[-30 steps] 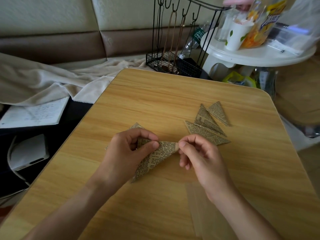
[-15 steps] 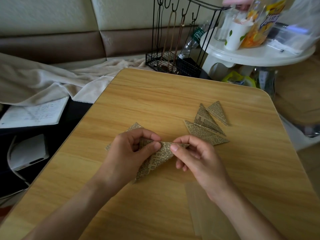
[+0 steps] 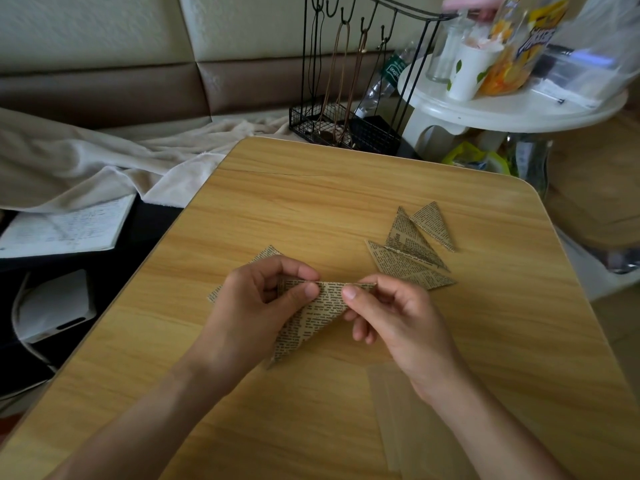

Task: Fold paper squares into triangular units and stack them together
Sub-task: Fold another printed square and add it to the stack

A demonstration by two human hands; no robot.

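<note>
A newsprint-patterned paper triangle (image 3: 311, 320) is held just above the wooden table (image 3: 311, 209), its long folded edge on top and its tip pointing down toward me. My left hand (image 3: 256, 306) pinches the left part of that edge between thumb and forefinger. My right hand (image 3: 391, 313) pinches the right part of the same edge. Under my left hand lies another sheet of the same paper (image 3: 266, 253), mostly hidden. A pile of three folded triangles (image 3: 412, 251) lies to the right on the table, overlapping.
A black wire rack (image 3: 346, 126) stands beyond the table's far edge. A white round side table (image 3: 512, 109) with a cup, jar and snack bag is at the back right. A blanket (image 3: 86, 168) and notebook (image 3: 65, 226) lie left. Translucent sheets (image 3: 398, 410) lie under my right forearm.
My right thumb and forefinger have slid leftward along the top folded edge toward my left hand. The triangle has tilted slightly; the left hand has kept its grip.
</note>
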